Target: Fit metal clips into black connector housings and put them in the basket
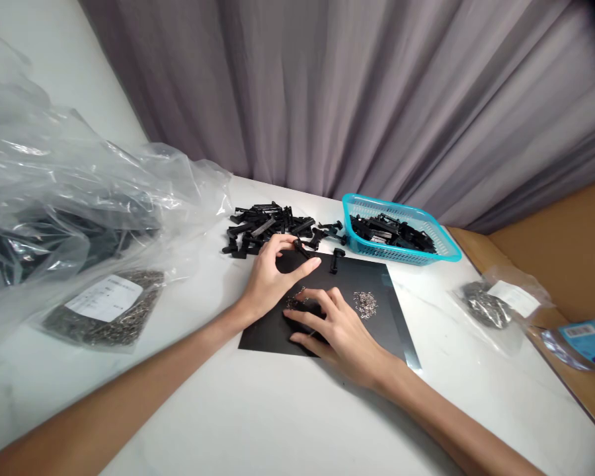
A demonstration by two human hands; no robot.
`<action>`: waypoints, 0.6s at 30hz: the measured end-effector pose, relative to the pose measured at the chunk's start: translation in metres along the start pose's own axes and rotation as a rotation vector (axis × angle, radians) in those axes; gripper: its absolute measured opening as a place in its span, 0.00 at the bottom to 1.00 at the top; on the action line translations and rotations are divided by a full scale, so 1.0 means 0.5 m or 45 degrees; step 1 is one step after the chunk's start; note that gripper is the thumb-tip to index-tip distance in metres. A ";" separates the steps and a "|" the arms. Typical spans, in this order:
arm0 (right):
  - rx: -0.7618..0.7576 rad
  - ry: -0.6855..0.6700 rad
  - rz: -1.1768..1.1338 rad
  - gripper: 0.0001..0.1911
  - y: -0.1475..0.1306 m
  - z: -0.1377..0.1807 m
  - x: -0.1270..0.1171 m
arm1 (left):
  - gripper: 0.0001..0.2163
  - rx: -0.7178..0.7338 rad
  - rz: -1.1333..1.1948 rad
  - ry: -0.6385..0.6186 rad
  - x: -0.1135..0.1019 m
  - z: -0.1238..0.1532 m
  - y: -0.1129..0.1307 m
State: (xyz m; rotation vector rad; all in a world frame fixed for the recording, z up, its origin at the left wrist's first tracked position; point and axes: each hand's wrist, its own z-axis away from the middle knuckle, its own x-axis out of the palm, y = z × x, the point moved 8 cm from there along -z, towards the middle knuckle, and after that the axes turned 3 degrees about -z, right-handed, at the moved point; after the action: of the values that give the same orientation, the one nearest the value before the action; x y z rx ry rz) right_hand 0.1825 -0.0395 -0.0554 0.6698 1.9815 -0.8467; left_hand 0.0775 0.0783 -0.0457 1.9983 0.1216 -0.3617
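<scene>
My left hand (272,277) pinches a small black plastic part (301,248) between thumb and fingers, above the far edge of a black sheet (262,336). My right hand (344,334) is lowered over the sheet with its fingers apart, the fingertips beside a small scatter of tiny metal pieces (295,301). I see nothing held in it. To its right lies a denser pile of tiny shiny metal pieces (365,304). Another black plastic part (336,259) rests at the sheet's far edge. Just beyond my left hand is a heap of similar black parts (262,221).
A blue basket (401,254) holding black parts stands at the back right. On the left lie a large clear plastic bag (104,165) and a labelled bag of metal pieces (114,320). Another labelled bag (490,305) lies right, near a cardboard box (550,251). A grey curtain (317,92) hangs behind.
</scene>
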 end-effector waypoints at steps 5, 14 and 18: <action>0.054 0.127 -0.053 0.09 0.016 -0.002 -0.015 | 0.21 0.013 -0.011 -0.003 0.002 0.001 0.001; -0.026 0.016 -0.017 0.17 -0.001 0.000 -0.003 | 0.22 -0.002 -0.038 -0.006 0.002 0.003 0.004; 0.110 0.045 -0.031 0.19 0.020 -0.011 -0.008 | 0.22 0.032 -0.045 -0.008 0.002 0.003 0.001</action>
State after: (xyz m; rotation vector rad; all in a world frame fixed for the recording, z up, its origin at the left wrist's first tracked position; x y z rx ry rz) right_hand 0.1889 -0.0296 -0.0529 0.7160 1.9969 -0.9451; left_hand 0.0782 0.0767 -0.0461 2.0220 0.1494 -0.3935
